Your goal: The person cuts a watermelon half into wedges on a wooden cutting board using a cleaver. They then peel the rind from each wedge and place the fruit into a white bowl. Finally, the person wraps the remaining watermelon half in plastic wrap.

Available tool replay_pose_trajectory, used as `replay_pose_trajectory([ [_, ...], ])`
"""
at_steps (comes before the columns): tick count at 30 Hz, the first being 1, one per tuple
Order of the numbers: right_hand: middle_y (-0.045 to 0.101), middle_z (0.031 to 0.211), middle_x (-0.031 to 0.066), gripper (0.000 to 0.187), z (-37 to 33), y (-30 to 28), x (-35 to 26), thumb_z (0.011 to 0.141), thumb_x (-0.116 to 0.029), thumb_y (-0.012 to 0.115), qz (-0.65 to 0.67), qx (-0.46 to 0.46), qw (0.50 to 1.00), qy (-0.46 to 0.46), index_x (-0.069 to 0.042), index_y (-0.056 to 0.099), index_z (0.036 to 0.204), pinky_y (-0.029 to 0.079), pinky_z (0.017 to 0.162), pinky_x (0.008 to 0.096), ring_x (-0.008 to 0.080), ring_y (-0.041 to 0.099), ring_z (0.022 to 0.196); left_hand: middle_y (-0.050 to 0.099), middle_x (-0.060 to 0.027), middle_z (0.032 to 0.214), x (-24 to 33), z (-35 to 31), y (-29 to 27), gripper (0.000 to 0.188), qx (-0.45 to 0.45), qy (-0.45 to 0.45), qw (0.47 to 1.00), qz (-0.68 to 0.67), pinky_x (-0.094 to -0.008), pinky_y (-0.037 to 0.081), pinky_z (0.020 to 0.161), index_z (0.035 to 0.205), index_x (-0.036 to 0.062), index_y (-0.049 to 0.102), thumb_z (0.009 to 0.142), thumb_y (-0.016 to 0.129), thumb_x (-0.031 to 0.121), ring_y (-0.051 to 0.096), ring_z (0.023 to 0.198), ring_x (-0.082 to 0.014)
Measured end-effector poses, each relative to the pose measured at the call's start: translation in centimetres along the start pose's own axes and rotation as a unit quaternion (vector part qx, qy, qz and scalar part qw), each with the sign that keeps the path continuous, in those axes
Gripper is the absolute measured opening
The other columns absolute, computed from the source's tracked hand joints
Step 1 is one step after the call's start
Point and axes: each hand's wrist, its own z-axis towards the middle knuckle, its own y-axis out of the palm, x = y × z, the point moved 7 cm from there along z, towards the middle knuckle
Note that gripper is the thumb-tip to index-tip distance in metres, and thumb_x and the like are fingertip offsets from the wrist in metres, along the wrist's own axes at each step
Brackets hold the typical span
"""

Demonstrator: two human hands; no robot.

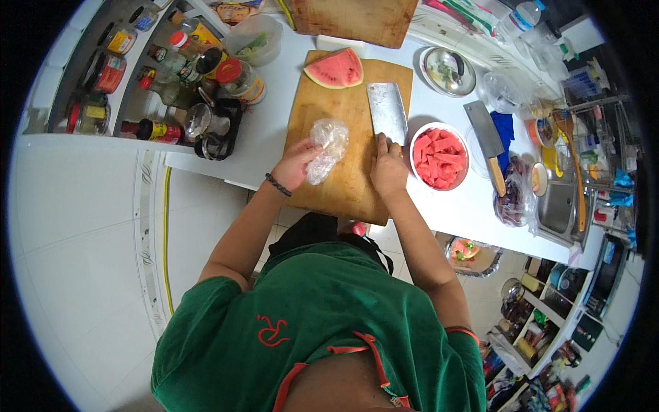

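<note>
My left hand [300, 163], with a dark beaded bracelet at its wrist, is closed on a crumpled clear plastic bag [328, 151] over the cutting board. Whether anything is inside the bag is hard to make out. My right hand [389, 167] is closed round the handle end of a cleaver [388, 110]; its broad blade points away from me, flat along the right side of the wooden cutting board [343, 196]. A wedge of watermelon [335, 69] rests at the board's far end. Just right of my right hand stands a white bowl [411, 161] full of cut watermelon pieces [439, 159].
A second cleaver [484, 129] with a wooden handle lies right of the bowl, beside a bag of dark items [513, 199] and the sink [557, 209]. A lidded pan [447, 71] sits behind. Jars and bottles [241, 81] crowd the left. Below the counter is a lined bin [480, 261].
</note>
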Motion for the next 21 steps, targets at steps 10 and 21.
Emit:
replay_pose_trajectory([
  [10,0.066,0.086,0.0079,0.012,-2.6,0.5,-4.9,0.086,-0.006,0.06,0.687,-0.117,0.679,0.231,0.001,0.065,0.095,0.047,0.067,0.0267,0.0145,0.059,0.074,0.058,-0.007,0.11,2.1,-5.3,7.4,0.037,0.079,0.201,0.859,0.463,-0.0286,0.051,0.078,0.119,0.0036,0.054,0.085,0.067,0.014,0.059,0.094,-0.0164],
  [21,0.065,0.099,0.0104,0.021,-0.4,-1.3,-3.8,0.089,-0.003,0.051,0.761,-0.117,0.577,0.273,0.001,0.059,0.107,0.054,0.067,0.0309,0.0185,0.065,0.083,0.058,-0.0073,0.118,0.9,0.9,1.4,0.028,-0.01,-0.046,0.992,0.118,-0.03,0.044,0.094,0.116,0.0017,0.056,0.094,0.054,0.02,0.055,0.109,-0.0161],
])
